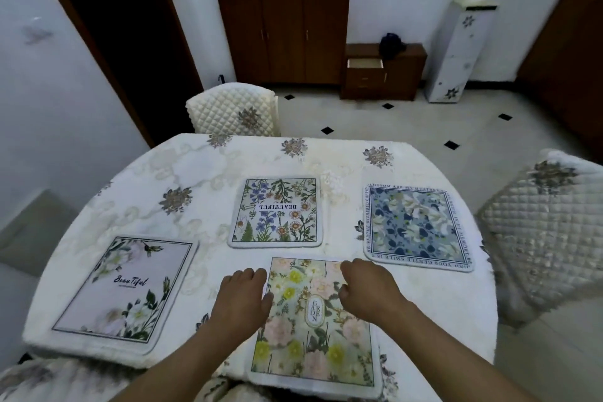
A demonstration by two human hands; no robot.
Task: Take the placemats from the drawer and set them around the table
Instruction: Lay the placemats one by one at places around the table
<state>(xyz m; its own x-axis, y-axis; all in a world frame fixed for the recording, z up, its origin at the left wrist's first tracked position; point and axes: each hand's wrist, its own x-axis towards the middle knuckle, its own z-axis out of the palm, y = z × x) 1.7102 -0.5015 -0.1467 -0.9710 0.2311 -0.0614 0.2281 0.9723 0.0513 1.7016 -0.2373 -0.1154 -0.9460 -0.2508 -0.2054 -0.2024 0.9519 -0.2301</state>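
placemats [277, 225]: 4, all flat on the tabletop [156, 179], which has a cream flowered cloth over it. near mat [315, 336] is pale green w/ yellow & pink flowers and an oval label in the middle; its near end reaches the tabletop's front edge. left mat [127, 290] is pale lilac, thin dark border, white flowers at the corners, "beautiful" in script. centre mat [275, 202] is white w/ blue & orange wildflowers, "beautiful" printed upside down from here. right mat [419, 227] is blue floral w/ a band of text round the edge. the 4 lie apart, none touching.

left grip [243, 294] sits at the near mat's left edge, fingers curled, thumb on the mat. right grip [365, 287] is over its upper right edge, fingers curled too. cannot tell if either pinches the mat or just rests on it.

quilted chair [233, 109] at the far side, another chair [538, 228] at the right. drawer [365, 63] of a low cabinet stands open, well back.
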